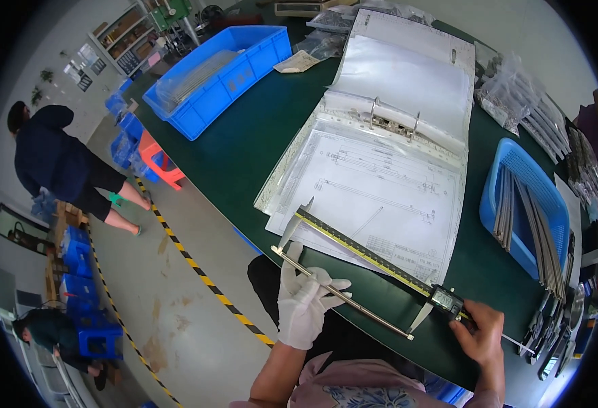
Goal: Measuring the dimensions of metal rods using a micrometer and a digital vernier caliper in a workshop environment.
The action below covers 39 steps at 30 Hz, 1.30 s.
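My left hand (301, 307), in a white glove, is closed around a thin metal rod (367, 311). The rod slants down to the right and is narrower at its ends. With bare fingers, my right hand (479, 332) grips the display end of a digital caliper (363, 251). Its long scale runs roughly parallel to the rod, and its jaws are spread wide near the two rod ends; I cannot tell whether they touch it. Beneath the caliper, an open ring binder (460, 194) lies on the green table (244, 166), showing a technical drawing (373, 183) in a clear sleeve.
A blue basket (558, 194) of metal rods stands on the right, with several hand tools (558, 326) nearer me. Bagged parts (509, 95) lie behind it. At the back left is a blue crate (210, 102). Two people are on the left, past striped floor tape (200, 273).
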{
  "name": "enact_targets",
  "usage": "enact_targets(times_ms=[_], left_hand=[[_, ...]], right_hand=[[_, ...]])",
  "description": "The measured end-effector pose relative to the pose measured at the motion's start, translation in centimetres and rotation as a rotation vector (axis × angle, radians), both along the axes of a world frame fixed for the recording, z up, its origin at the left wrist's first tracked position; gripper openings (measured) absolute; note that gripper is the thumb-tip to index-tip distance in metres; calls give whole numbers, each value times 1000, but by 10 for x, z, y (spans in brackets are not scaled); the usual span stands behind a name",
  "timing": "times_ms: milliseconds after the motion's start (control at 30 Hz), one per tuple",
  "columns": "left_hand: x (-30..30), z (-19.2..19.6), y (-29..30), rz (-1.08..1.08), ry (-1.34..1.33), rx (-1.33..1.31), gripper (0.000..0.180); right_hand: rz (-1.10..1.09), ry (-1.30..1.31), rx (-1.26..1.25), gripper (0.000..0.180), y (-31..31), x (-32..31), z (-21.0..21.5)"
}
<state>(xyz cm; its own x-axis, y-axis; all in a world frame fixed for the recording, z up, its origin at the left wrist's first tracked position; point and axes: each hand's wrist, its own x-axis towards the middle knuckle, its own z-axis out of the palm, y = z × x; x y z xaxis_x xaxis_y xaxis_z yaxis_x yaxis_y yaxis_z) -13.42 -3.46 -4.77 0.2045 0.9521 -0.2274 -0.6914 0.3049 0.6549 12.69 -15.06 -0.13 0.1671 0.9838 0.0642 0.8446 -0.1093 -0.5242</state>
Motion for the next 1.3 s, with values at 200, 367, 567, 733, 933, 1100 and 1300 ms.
enact_targets(times_ms=[200, 367, 567, 733, 933, 1100, 1300], left_hand=[[3, 1, 1, 39, 86, 36, 55], [3, 7, 5, 66, 120, 93, 53], [8, 6, 7, 79, 110, 59, 52], [20, 18, 3, 73, 265, 29, 58], [5, 6, -3, 176, 438, -23, 48], [3, 11, -3, 112, 299, -26, 42], [10, 12, 2, 149, 309, 5, 45]], right_hand=[[82, -20, 75, 33, 2, 5, -5], [100, -30, 20, 31, 10, 6, 1], [105, -55, 56, 28, 8, 12, -4], [104, -97, 145, 30, -1, 15, -1], [110, -90, 116, 29, 4, 7, -14], [83, -78, 144, 30, -4, 7, -17], [82, -74, 160, 30, 3, 10, -21]])
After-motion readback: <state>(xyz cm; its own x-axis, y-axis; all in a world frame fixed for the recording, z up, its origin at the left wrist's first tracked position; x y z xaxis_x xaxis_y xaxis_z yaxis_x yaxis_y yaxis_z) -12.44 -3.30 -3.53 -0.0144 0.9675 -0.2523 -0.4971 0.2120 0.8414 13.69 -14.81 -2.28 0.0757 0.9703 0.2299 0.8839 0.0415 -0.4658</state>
